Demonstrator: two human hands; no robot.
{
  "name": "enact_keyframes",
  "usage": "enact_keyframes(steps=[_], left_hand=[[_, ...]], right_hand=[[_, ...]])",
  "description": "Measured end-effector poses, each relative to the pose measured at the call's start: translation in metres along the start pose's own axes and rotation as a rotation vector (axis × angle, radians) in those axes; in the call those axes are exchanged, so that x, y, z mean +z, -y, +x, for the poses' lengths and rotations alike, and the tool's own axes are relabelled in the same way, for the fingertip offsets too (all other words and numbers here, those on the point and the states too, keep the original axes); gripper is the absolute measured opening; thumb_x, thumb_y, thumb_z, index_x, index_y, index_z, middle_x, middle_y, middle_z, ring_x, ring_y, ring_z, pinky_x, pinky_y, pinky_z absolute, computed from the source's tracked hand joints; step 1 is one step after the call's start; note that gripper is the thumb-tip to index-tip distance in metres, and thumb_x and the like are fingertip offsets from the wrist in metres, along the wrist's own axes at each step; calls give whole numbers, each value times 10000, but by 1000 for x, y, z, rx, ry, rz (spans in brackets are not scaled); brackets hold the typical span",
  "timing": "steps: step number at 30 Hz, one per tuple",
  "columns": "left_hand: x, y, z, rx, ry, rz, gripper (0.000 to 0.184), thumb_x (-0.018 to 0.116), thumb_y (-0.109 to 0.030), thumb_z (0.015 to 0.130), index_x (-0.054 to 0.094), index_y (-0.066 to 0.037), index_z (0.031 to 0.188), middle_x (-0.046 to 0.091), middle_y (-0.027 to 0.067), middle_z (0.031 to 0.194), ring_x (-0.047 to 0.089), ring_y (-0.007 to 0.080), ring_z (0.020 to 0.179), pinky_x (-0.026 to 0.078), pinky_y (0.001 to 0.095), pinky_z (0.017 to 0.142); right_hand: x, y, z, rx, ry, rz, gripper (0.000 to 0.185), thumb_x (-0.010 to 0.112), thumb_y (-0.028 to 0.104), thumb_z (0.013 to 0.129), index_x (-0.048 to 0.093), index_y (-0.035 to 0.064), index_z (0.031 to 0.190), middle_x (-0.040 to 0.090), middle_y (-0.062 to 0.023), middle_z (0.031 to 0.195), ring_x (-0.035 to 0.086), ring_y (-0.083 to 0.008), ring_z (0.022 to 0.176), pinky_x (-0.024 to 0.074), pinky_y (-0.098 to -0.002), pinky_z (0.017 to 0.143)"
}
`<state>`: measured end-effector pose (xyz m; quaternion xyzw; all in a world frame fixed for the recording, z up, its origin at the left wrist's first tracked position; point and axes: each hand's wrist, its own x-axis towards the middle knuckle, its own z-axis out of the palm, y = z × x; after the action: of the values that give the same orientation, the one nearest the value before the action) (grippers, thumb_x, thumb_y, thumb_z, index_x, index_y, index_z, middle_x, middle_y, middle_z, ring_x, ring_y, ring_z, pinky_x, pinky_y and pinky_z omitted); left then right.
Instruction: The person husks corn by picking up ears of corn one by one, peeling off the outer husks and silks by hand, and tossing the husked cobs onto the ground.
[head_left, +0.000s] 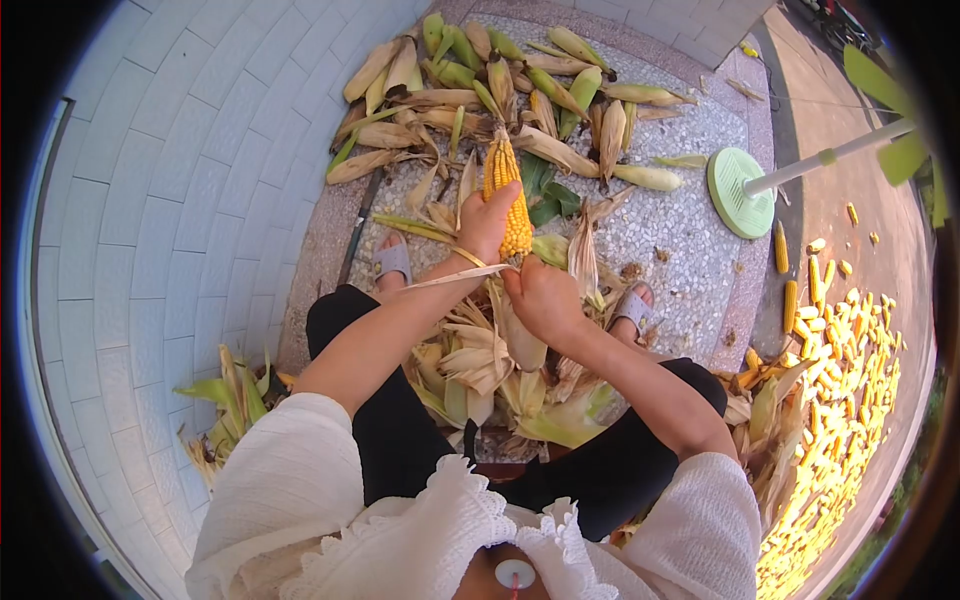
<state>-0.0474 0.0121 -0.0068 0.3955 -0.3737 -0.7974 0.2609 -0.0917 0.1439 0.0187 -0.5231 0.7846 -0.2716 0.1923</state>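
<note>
A yellow ear of corn, mostly bare of husk, is held upright in front of me. My left hand is closed around its middle, the thumb across the kernels. At its lower end my right hand is closed in a fist on the husk; the fingers partly hide what they grip. A pale strip of husk lies across my left wrist. Loose dry husks are heaped below my hands, between my legs.
Unhusked ears are piled ahead on the speckled floor. A green fan base stands at right, near a large spread of bare yellow ears. A tiled wall rises on the left, with more husks by it.
</note>
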Motion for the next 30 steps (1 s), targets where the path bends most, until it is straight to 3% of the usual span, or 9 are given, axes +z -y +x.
enact_keyframes(steps=[7, 9, 12, 14, 15, 18, 22, 26, 30], left_hand=[[-8, 20, 14, -61, -146, -14, 315, 676, -261, 818, 560, 26, 874, 585, 95, 733, 587, 217, 544, 513, 334, 484], [-62, -19, 85, 107, -701, -223, 339, 688, -256, 809, 540, 34, 904, 588, 100, 760, 587, 218, 552, 509, 340, 491], [-106, -61, 93, 240, -539, -1, 368, 702, -262, 801, 521, 28, 934, 585, 104, 782, 584, 201, 556, 511, 335, 490], [-68, -71, 51, 324, -126, 166, 388, 712, -269, 797, 524, 18, 977, 582, 83, 813, 592, 178, 603, 518, 327, 512], [-55, -67, 36, 224, -33, 238, 398, 715, -269, 801, 534, 5, 1025, 574, 51, 832, 597, 162, 653, 522, 320, 531], [-35, -62, 12, 264, 275, 650, 523, 740, -253, 771, 517, 20, 1158, 595, 63, 952, 589, 119, 798, 508, 266, 713], [-25, -57, -12, 205, 488, 956, 645, 761, -211, 735, 465, 26, 1257, 586, 88, 1088, 561, 133, 962, 458, 257, 853], [-11, -44, -28, 85, 746, 1042, 722, 763, -160, 708, 417, 5, 1319, 556, 104, 1167, 533, 156, 1049, 428, 280, 919], [-14, -9, -20, 45, 867, 939, 758, 745, -136, 710, 375, -24, 1362, 510, 112, 1223, 516, 191, 1075, 423, 315, 930]], right_hand=[[-2, -1, -12, -287, 7, -133, 307, 573, 281, 839, 490, 29, 686, 547, -142, 508, 567, -292, 428, 435, -416, 409], [4, -1, -32, -327, 96, -151, 305, 573, 285, 838, 492, 23, 706, 555, -144, 518, 579, -290, 450, 442, -412, 428], [38, 10, -75, -379, 321, -100, 311, 575, 298, 835, 496, 5, 765, 578, -148, 549, 617, -286, 517, 461, -401, 484], [28, -20, -47, -225, 727, -163, 377, 589, 295, 825, 549, -47, 977, 655, -170, 781, 665, -307, 770, 505, -401, 618], [41, -37, -55, -303, 807, -202, 665, 620, 416, 828, 410, -74, 1226, 628, -225, 1013, 606, -346, 1003, 487, -403, 788], [-6, -33, -30, -198, 805, -197, 830, 662, 418, 791, 285, -74, 1343, 550, -258, 1170, 550, -363, 1097, 453, -406, 887], [-67, -89, 18, 181, 367, 260, 858, 712, 361, 790, 252, -46, 1389, 518, -245, 1226, 606, -301, 1013, 500, -421, 829], [-96, -88, 12, 281, 310, 1164, 593, 650, 139, 852, 360, -43, 1336, 582, -204, 1116, 656, -222, 855, 560, -307, 716], [-79, -132, -13, 459, 228, 1151, 297, 618, 49, 848, 556, -83, 1106, 647, -149, 857, 669, -212, 669, 565, -293, 584]])
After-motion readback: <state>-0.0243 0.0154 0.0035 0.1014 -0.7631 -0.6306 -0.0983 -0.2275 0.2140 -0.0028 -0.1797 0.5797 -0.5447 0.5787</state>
